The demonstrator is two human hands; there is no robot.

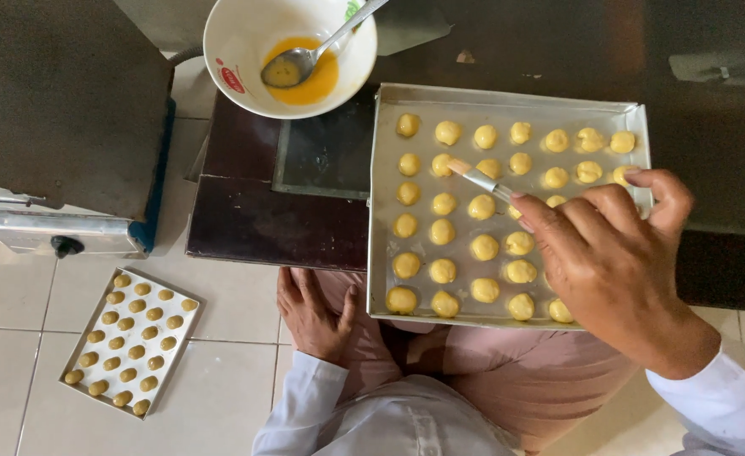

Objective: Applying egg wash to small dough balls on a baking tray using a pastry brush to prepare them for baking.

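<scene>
Right hand (617, 262) fingers pinched on brush (480, 179), bristles touching a dough ball (443, 164) in tray (381, 253); left hand (311, 314) spread flat on knee, empty.

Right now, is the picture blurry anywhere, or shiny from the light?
Head view: mostly sharp; the baking tray rim shines pale, the dough balls look glossy, soft even light, faint shadow under the right hand holding the brush; the left hand rests on the knee.
</scene>
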